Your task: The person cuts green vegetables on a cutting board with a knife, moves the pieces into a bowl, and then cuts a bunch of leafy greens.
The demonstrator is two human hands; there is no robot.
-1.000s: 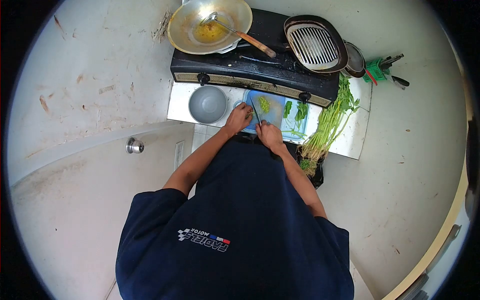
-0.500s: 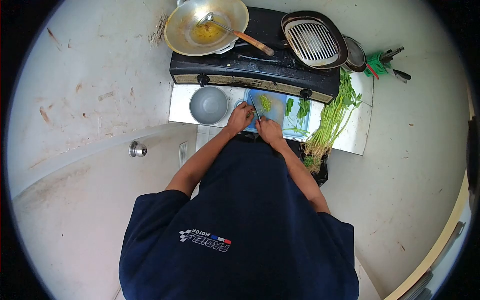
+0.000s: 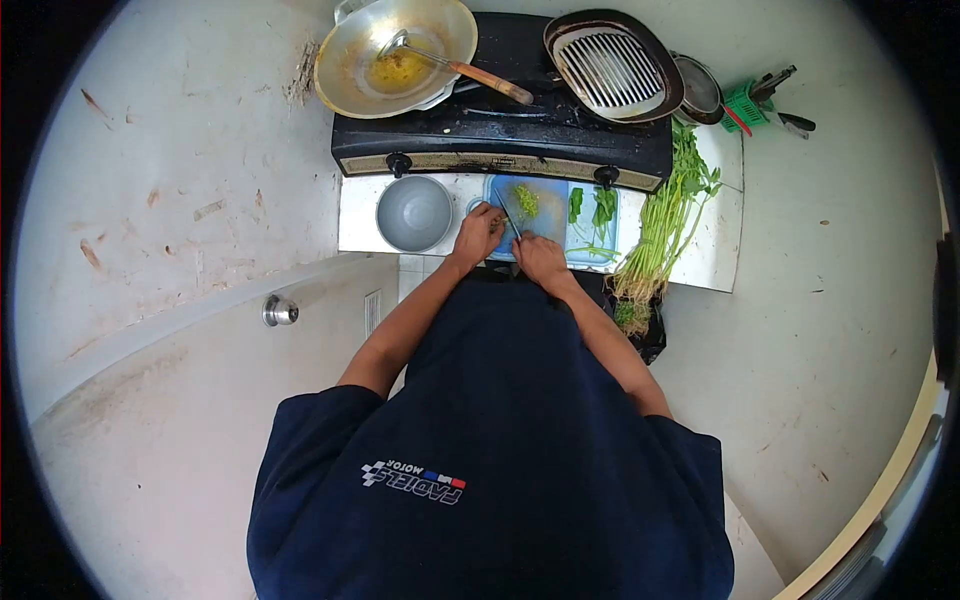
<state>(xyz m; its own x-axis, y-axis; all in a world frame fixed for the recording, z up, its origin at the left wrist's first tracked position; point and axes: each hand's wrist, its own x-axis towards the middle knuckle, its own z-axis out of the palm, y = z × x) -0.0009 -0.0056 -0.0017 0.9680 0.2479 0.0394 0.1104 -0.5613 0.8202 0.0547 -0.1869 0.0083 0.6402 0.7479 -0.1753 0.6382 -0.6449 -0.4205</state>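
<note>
My right hand is closed around the handle of a knife, whose blade points away from me over a blue cutting board. To its left, my left hand has its fingers bent together close to the blade, pinching green stalks that are mostly hidden. A small heap of chopped greens lies just right of the blade. Loose green leaves and thin stems rest at the right side of the board.
A grey bowl stands left of the board. Beyond is a black stove bearing a wok with a ladle, and a grill pan. Rooted leafy stalks lie at right, near a green basket holding knives.
The view has shifted slightly, moving the stove and pans a little up and left. Both hands stay at the board, with the knife in nearly the same place.
</note>
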